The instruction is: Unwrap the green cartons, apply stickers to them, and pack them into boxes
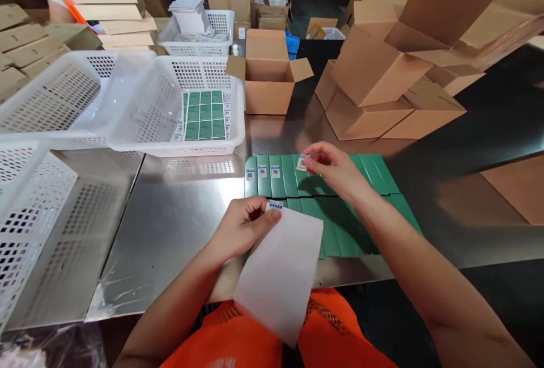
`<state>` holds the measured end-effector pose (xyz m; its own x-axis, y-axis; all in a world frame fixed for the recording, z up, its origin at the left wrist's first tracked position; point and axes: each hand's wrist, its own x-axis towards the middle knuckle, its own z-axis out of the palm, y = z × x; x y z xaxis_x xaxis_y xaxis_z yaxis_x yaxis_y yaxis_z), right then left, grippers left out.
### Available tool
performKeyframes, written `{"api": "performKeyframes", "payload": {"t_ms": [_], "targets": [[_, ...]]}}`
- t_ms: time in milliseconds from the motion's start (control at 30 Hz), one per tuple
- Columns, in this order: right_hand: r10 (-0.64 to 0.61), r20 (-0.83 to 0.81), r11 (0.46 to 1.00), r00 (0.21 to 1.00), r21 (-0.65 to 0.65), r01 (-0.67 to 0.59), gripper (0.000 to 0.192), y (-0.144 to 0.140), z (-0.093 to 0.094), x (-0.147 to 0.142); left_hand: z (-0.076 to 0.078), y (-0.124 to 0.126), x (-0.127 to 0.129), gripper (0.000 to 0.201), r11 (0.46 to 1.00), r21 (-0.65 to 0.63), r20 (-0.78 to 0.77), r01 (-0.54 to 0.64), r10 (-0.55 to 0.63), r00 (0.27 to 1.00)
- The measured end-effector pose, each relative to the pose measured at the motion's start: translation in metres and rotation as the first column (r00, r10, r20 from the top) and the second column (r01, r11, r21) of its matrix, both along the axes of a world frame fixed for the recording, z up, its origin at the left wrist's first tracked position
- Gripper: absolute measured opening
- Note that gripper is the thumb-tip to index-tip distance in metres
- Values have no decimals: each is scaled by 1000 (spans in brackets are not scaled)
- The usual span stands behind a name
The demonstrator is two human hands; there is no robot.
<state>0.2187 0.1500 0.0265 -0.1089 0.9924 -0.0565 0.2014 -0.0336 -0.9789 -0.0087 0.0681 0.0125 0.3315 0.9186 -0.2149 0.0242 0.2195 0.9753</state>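
My left hand (250, 223) pinches the top edge of a white label sheet (283, 266), which hangs down over the table's front edge. A few printed labels show at its top. Between thumb and finger of my right hand (329, 166) is a small white sticker (302, 162) with a printed code, held over the back row of green boxes (291, 178). Those boxes stand side by side in two rows. The three at the left end of the back row carry stickers (262, 171) like it. My left hand and the sheet hide part of the front row.
A white basket (178, 146) at the left holds green-printed sheets. More white baskets (59, 135) stand beside it. An open carton (267, 96) sits behind the boxes, and stacked cartons (374, 73) rise at the right. Another person's orange-and-white sleeve (76, 11) shows at the back left.
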Motion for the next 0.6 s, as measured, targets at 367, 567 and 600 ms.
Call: {"api": "performKeyframes", "payload": {"t_ms": [367,567,600], "targets": [[-32,345,942,938,-304,144,71,41,-29,-21,-18,-4,-29,48,988,81,-74,-132,138,988],[-10,575,972,818,-187,144,63,53,-16,-14,-16,-7,-28,47,984,98,-94,-149,158,983],[-11,595,982,803,-145,120,57,49,-12,-14,-16,-8,-27,46,983,99,-86,-155,164,983]]}}
